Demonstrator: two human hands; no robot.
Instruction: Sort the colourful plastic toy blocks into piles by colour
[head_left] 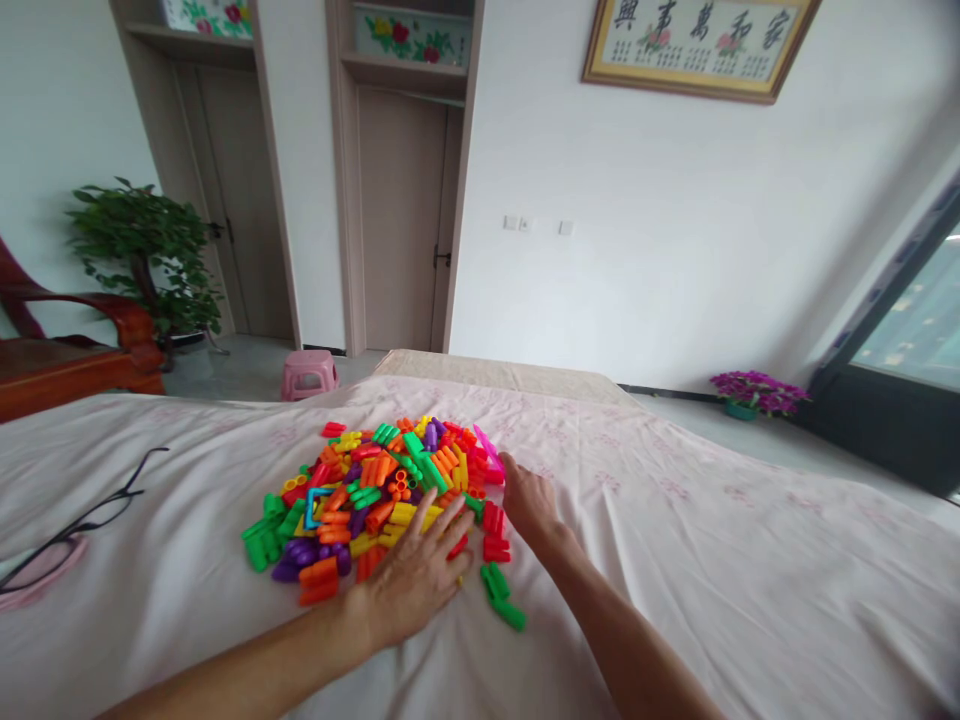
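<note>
Multicoloured plastic toy pieces (371,480) lie under the spread left hand (420,570); the right hand (525,495), its grip unclear, touches the pile's edge, bare cloth (675,560) beyond.

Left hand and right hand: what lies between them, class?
In the head view, red plastic pieces and a green one lie between the left hand and the right hand.

Blazing colour here, a heap of plastic pieces (367,485) in red, orange, yellow, green and purple! Beneath, a pale pink cloth (637,560) with faint pink flowers; beyond, a pink stool (310,374) and vivid purple blooms (759,390)!
</note>
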